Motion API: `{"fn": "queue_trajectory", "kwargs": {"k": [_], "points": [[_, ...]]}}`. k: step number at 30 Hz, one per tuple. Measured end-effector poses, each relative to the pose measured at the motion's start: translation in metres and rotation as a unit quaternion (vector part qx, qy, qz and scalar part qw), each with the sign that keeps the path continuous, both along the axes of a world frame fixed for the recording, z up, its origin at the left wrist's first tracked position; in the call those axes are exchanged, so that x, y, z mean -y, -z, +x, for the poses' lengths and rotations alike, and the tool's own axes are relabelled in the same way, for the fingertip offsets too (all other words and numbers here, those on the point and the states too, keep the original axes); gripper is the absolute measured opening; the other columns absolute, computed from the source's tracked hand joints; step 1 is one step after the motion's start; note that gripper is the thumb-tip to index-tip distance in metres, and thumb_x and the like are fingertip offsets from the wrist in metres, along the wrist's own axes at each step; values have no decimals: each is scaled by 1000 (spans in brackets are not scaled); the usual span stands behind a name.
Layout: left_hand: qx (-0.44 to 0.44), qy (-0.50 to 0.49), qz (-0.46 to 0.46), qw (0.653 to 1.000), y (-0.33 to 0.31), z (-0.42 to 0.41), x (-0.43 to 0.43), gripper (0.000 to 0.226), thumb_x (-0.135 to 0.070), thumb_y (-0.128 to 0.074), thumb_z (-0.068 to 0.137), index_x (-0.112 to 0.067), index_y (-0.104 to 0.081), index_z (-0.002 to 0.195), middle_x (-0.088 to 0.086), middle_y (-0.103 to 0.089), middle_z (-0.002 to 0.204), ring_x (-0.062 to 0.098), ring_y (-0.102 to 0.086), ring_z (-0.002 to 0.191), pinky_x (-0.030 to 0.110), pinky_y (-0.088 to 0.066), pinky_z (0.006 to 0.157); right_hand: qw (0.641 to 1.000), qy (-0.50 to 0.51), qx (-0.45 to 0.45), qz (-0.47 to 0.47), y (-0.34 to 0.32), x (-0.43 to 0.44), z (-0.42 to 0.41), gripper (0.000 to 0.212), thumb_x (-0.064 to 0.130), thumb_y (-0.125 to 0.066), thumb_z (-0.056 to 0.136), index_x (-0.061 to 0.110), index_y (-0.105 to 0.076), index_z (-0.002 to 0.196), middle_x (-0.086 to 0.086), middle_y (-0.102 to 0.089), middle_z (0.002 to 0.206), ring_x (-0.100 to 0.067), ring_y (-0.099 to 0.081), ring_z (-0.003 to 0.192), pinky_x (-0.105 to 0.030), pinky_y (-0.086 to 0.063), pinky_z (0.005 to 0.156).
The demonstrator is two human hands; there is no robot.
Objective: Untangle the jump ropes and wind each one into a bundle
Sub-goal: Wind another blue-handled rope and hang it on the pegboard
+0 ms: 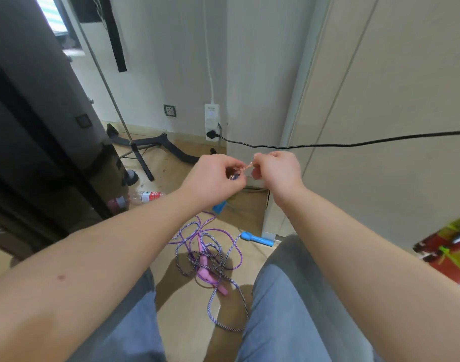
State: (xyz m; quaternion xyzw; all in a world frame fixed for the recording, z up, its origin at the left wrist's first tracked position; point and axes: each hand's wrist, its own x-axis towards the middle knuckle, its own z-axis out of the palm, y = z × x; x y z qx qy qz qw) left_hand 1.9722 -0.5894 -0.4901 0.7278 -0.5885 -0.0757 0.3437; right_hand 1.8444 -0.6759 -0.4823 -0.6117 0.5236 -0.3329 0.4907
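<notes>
While the ropes (210, 257) lie tangled on the floor (184, 322) between the knees (283, 270), a blue handle (257, 238) at their two o'clock, the left hand (213, 176) and right hand (276, 171) beyond each pinch a pinkish strand (246, 167), likely teasing a knot loose.

Both forearms bare, stretched fwd, converging toward mid-view. Left hand (213, 176) back-up, fingers curled, pinching a pinkish rope strand (243, 167). Right hand (277, 170) is just beside it, fingers curled too, thumb & forefinger nipping the same strand. Hands near but apart.
</notes>
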Motion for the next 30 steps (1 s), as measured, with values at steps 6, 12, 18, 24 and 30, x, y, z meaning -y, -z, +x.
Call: {"fn": "queue_trajectory", "kwargs": {"k": [6, 12, 18, 24, 30], "points": [[6, -29, 24, 999, -22, -6, 4, 28, -36, -60, 77, -33, -78, 99, -16, -72, 79, -1, -67, 79, 27, -58, 81, 995, 45, 72, 56, -19, 11, -9, 16, 15, -63, 75, 14, -63, 59, -2, -67, 54, -30, -68, 67, -41, -52, 66], [-21, -24, 82, 996, -15, 5, 10, 24, -45, -75, 78, -27, -74, 94, -13, -71, 83, 2, -66, 83, 23, -54, 80, 993, -50, 101, 45, -8, 14, -7, 19, 19, -60, 94, 12, -63, 76, -2, -65, 66, -18, -65, 67, -33, -52, 63], [-126, 15, 105, 986, 15, 28, 37, 21, -38, -62, 93, -29, -73, 108, -14, -72, 98, 2, -65, 94, 32, -56, 88, 991, -96, 86, 40, 14, 41, 16, 19, 19, -58, 96, 14, -63, 79, -2, -66, 71, -21, -67, 70, -34, -53, 64], [-198, -29, 93, 975, 54, 88, 97, 21, -32, -60, 92, -29, -73, 108, -3, -74, 85, 11, -67, 82, 35, -57, 81, 987, -159, 5, -17, 46, 94, 67, 16, 18, -56, 95, 20, -66, 82, -4, -70, 81, -13, -60, 67, -45, -57, 67], [-222, -16, 140, 965, 86, 153, 156, 12, -38, -67, 82, -28, -73, 86, -11, -67, 70, 5, -56, 63, 31, -53, 70, 975, -215, -54, -13, 70, 158, 142, 13, 22, -56, 97, 26, -67, 90, 5, -69, 79, -3, -64, 64, -28, -57, 67]]}}
